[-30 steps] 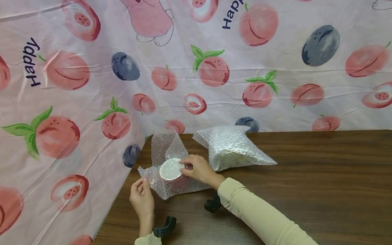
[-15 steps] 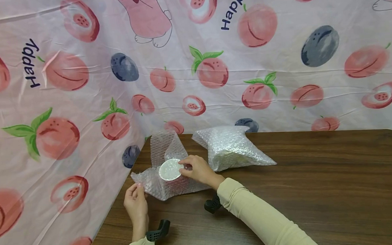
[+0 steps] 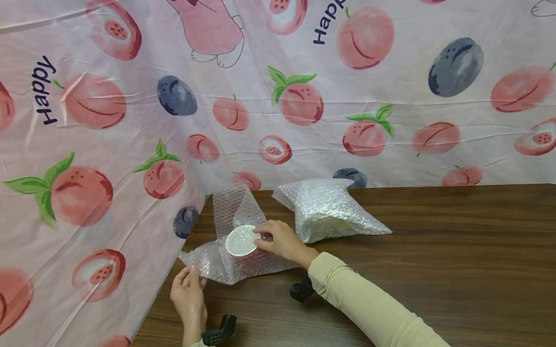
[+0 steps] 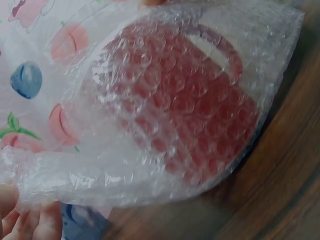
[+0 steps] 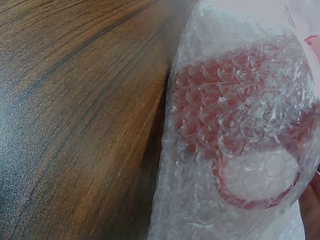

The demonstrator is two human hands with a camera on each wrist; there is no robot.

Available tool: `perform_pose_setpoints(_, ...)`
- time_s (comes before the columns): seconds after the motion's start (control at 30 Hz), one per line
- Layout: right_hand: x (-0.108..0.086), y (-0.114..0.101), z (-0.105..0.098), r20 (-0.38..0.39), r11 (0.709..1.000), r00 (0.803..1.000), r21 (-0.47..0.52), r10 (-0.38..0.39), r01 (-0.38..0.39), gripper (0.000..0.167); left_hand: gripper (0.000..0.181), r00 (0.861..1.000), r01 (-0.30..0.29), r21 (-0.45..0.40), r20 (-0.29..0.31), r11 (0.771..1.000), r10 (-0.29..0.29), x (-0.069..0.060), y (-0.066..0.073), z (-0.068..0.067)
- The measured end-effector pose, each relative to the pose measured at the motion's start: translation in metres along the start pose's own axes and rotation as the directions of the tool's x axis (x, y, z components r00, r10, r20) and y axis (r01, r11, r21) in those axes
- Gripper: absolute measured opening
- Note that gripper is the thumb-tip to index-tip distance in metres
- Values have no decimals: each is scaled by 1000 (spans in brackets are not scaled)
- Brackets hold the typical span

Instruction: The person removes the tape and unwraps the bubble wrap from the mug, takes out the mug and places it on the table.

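Observation:
A red mug (image 3: 241, 240) with a white inside stands on the table, partly wrapped in bubble wrap (image 3: 207, 261). In the left wrist view the mug (image 4: 175, 105) and its loop handle show through the bubbles. My right hand (image 3: 284, 239) pinches the mug's rim at its right side, thumb and fingers curled. At the lower left, my left hand (image 3: 189, 298) pinches the loose left corner of the wrap, drawn out from the mug. One flap of the wrap stands up behind the mug. The right wrist view shows the mug's handle (image 5: 260, 204) under the wrap.
A second bubble-wrapped bundle (image 3: 330, 210), its contents unclear, lies just right of the mug. The brown wooden table (image 3: 447, 269) stretches to the right. A fruit-print cloth (image 3: 305, 152) hangs behind and along the left edge.
My left hand has moved left and toward me, drawing the wrap's corner outward and lower. The right hand and the mug have stayed in place.

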State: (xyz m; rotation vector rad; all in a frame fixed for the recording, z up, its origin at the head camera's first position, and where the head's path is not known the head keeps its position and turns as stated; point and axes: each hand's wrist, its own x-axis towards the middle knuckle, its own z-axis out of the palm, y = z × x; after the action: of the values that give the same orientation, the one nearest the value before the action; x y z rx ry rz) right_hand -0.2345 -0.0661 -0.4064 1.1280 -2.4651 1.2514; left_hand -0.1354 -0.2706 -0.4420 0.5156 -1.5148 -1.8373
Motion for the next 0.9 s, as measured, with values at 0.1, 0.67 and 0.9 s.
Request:
perform_pose_setpoints(0.1, 0, 1, 0, 0, 1000, 1000, -5, -5, 5, 25, 9, 1000, 21, 0, 4, 1000, -21, 1, 0, -5)
perform_pose_setpoints(0.67, 0, 3, 1, -2, 1000, 1000, -6, -13, 13, 26, 17, 992, 117, 153, 26, 981, -123, 3, -3, -23)
perform_pose_setpoints(0.9, 1, 4, 2, -1, 1000, 1000, -10, -5, 5, 25, 20, 988, 135, 192, 54, 972, -148, 6, -2, -29)
